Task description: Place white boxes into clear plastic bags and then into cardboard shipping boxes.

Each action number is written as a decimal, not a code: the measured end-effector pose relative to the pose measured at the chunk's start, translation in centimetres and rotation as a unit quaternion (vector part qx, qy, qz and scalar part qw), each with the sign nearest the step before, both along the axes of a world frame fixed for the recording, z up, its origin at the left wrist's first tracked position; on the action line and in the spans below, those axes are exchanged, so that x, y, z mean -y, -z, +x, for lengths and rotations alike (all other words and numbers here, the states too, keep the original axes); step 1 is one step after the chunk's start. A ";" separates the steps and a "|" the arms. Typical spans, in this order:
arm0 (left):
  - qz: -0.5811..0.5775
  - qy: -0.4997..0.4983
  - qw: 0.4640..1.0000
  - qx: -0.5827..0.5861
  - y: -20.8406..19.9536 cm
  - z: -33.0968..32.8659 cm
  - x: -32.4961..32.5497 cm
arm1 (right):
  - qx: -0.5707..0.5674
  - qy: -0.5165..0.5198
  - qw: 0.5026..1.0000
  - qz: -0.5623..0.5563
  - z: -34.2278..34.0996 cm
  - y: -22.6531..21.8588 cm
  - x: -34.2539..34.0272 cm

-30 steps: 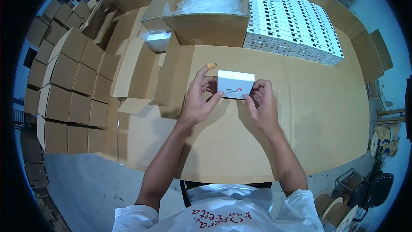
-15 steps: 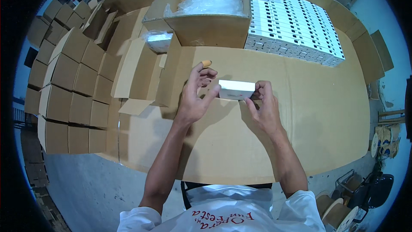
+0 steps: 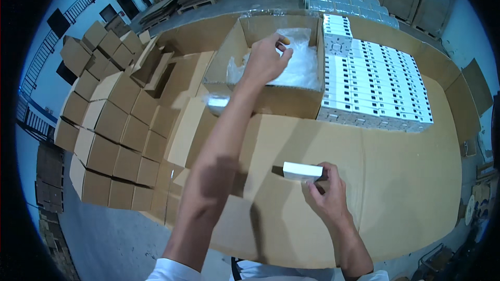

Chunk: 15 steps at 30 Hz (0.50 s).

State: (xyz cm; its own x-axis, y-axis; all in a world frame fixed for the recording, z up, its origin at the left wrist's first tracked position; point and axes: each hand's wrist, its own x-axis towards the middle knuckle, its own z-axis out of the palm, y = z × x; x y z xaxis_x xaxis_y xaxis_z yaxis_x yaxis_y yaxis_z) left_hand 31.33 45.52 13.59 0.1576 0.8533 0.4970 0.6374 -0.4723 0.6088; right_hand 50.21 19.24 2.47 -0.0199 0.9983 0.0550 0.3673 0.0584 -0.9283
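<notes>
In my right hand [image 3: 331, 198] is a small white box [image 3: 301, 171], gripped at its right end between thumb and fingers just above the cardboard-covered table [image 3: 401, 187]. My left hand [image 3: 264, 62] reaches over the large open carton [image 3: 286, 103], its fingers bent and apart with nothing between them. An orange cover sits on one fingertip. Clear plastic bags [image 3: 304, 67] fill that carton under the hand. The left forearm partly hides a smaller open carton [image 3: 188, 132], and a plastic-wrapped white pack [image 3: 217, 104] shows at its far end.
White boxes with dark squares [image 3: 375, 86] stand in tight rows at the back right. Brown cartons [image 3: 117, 127] are stacked on the left. A raised cardboard wall [image 3: 205, 32] borders the table's far side. Wrapped rolls [image 3: 349, 5] lie beyond it.
My left hand has left the white box and moved forward over the large carton. The right hand still holds the box. The view has tilted up, showing more of the room.
</notes>
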 end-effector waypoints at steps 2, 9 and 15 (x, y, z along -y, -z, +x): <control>-0.034 -0.005 0.998 -0.059 0.5 -0.1 -4.8 | 0.002 0.012 1.000 -0.002 0.6 -0.4 -0.3; -0.185 -0.085 0.933 -0.295 4.6 -1.6 -13.2 | -0.043 -0.004 0.999 -0.005 1.8 0.7 -1.1; -0.298 -0.083 0.909 -0.281 6.2 -0.6 -16.1 | -0.013 -0.003 1.000 0.009 2.3 1.8 -2.8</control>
State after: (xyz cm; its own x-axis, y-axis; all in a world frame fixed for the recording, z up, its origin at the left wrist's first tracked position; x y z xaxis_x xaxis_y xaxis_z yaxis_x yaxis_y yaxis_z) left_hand 30.70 61.60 7.35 0.0891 0.9796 -0.1802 0.9590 -0.0354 0.2813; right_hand 52.47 22.03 0.67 -0.0243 0.9970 0.0733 0.3418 0.0772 -0.9366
